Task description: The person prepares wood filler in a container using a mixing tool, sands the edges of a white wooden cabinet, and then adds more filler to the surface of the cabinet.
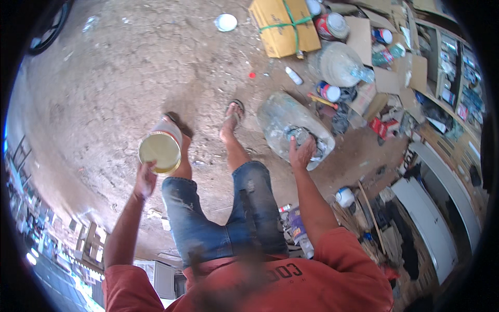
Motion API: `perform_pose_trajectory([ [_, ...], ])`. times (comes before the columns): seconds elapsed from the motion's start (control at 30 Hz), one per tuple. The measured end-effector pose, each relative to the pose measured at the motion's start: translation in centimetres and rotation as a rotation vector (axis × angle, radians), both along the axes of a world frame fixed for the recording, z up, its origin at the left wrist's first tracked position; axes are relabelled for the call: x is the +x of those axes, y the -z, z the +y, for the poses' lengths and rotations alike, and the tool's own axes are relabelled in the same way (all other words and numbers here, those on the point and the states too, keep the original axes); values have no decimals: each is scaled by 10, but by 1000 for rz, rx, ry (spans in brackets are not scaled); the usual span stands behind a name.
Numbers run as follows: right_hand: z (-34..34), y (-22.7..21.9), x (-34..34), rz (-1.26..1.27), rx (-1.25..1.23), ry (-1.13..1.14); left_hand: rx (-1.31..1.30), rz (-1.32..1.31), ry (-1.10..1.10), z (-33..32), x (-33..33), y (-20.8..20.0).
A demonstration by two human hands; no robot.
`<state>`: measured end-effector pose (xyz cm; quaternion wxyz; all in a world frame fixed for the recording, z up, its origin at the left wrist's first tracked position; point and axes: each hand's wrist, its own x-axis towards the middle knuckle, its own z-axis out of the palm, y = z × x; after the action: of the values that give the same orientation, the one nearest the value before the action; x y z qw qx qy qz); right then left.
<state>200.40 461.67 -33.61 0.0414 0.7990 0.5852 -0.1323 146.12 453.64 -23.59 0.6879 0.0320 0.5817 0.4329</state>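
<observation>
Red shirt (327, 281) nearest, then denim shorts (195, 213). Left hand (146, 180) clamped on rim of can (160, 150), thumb over edge; can off the ground, in front of left leg, mouth facing camera. Right hand (304, 151) at mouth of clear jug (275, 117), can't tell if gripping; jug on ground, right of the feet. Beyond: white bottle (293, 76), second jug (335, 63), tied box (286, 28), white disc (225, 22).

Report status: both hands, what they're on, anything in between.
Left hand gripping gold-rimmed can. Right hand at neck of large clear jug, jug on the floor. Right leg between can and jug.
</observation>
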Motion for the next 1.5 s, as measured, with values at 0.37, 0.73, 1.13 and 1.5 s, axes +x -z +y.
perform_pose_trajectory([
  [0.37,17,-18,-31,-116,-564,306,-113,-106,-476,-214,89,-163],
  [0.73,-162,-138,-268,106,-511,-1259,295,-106,-1174,-495,185,-250],
  [1.13,-586,-263,-605,18,-761,-2164,286,388,-2250,-740,230,-347],
  [1.5,-851,-316,-799,271,-1124,-2216,417,168,-2429,-928,42,-280],
])
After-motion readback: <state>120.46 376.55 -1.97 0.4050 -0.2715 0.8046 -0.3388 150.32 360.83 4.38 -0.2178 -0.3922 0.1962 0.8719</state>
